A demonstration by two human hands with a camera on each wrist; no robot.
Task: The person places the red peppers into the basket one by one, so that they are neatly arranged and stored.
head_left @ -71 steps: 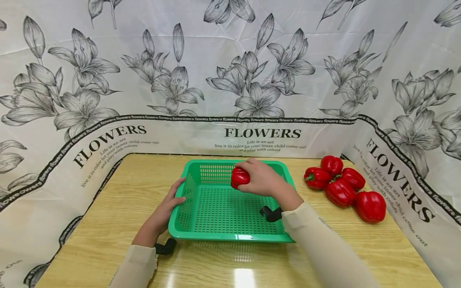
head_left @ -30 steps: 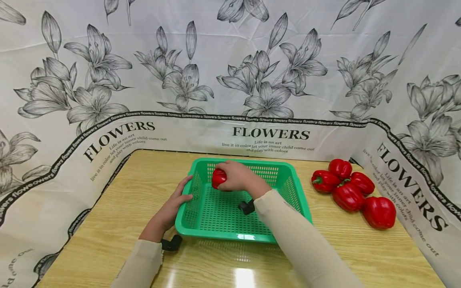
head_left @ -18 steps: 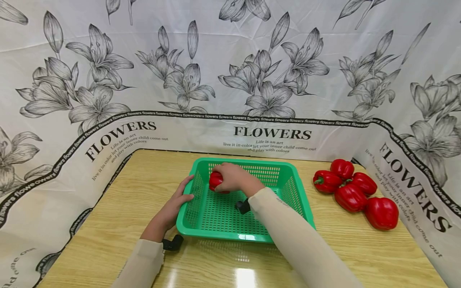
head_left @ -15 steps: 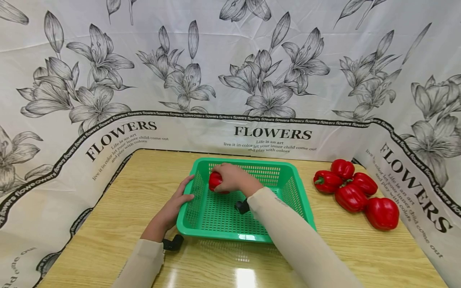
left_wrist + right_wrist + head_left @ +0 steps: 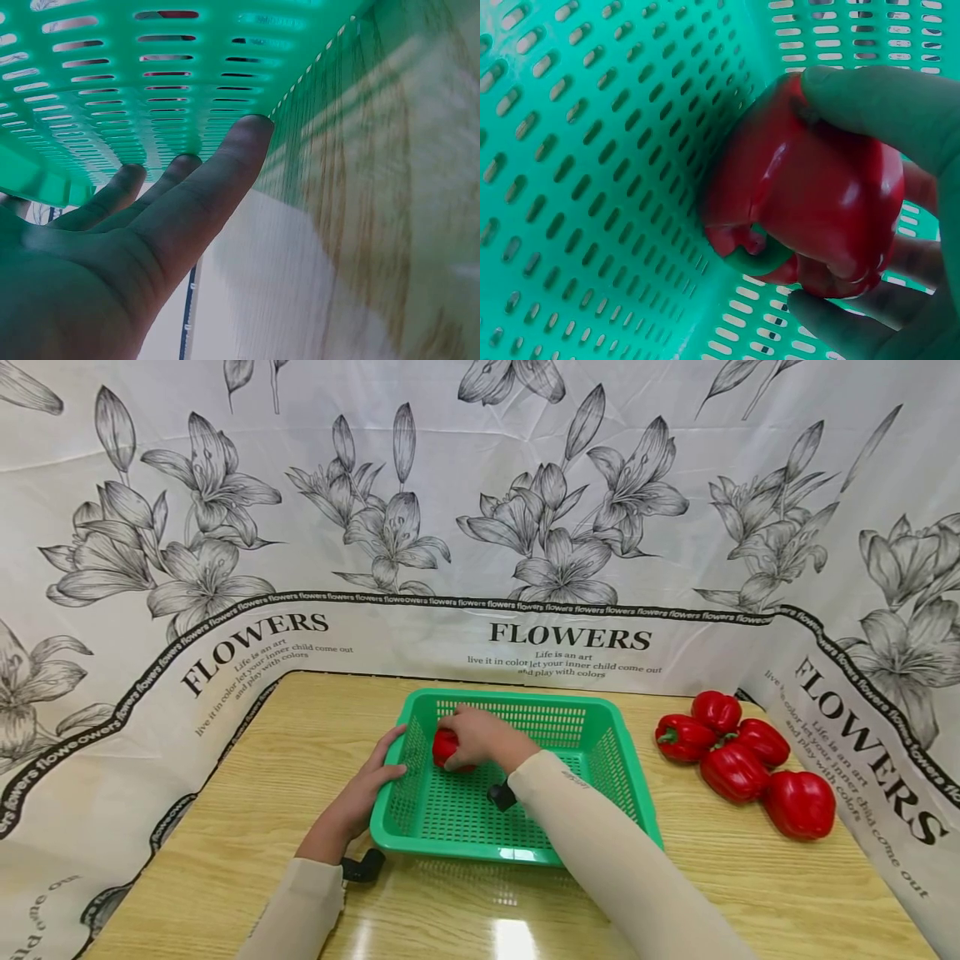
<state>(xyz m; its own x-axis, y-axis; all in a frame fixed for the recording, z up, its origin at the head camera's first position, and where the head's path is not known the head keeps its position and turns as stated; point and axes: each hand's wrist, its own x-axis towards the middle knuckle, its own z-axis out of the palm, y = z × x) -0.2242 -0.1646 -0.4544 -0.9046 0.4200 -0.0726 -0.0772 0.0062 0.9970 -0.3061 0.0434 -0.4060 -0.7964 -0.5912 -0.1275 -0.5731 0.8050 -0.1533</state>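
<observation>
A green plastic basket [image 5: 510,853] with slotted walls stands on the wooden table. Inside it, by the left and back walls, my right hand [image 5: 483,739] holds a red bell pepper [image 5: 442,748], which lies low in the basket. In the right wrist view the thumb is on the bell pepper's [image 5: 810,187] upper side, the other fingers are around its far side, and its green stem faces down. My left hand [image 5: 360,793] rests against the basket's left side, thumb and forefinger at the rim. In the left wrist view straight fingers [image 5: 217,172] touch the outer wall [image 5: 169,97].
Several red bell peppers [image 5: 731,770] lie in a cluster on the table [image 5: 247,827] to the right of the basket. A cloth screen [image 5: 558,660] with flower prints stands around the back and sides. A black wrist mount [image 5: 363,866] sits on each wrist.
My right hand has carried the bell pepper left and down, from over the basket's middle to its back left corner. The left hand stays at the basket's left side. The head view has shifted slightly.
</observation>
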